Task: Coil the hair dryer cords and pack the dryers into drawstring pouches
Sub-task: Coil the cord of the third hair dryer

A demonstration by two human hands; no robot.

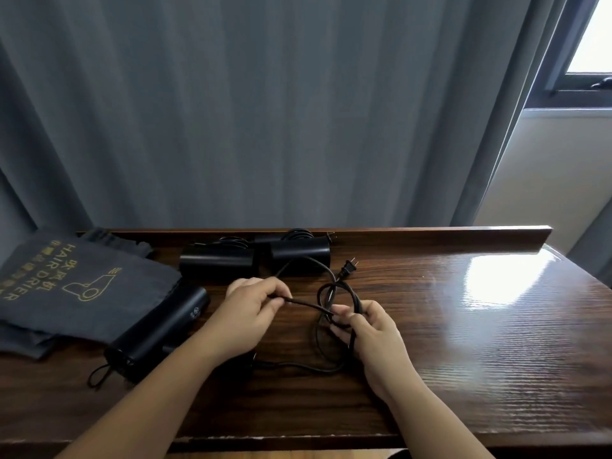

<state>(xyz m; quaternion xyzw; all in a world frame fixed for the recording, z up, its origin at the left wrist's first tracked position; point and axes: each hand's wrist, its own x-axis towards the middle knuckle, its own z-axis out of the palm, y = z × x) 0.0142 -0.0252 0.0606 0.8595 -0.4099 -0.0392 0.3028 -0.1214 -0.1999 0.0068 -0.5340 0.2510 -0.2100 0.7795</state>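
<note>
Left hand (253,301) pinches black cord (306,305) over wooden table (463,326). Right hand (367,329) grips small cord loops, fingers curled. Plug (348,267) lies behind. Dryer (159,329) lies left, beside grey pouches (66,293). Two more dryers (255,258) at back.

Glossy dark wood table (463,326) with visible grain, matt grey cloth pouches (66,293) printed in gold, smooth black plastic dryers (159,329), matt black rubbery cord (308,304), grey cloth curtain (265,111)
</note>
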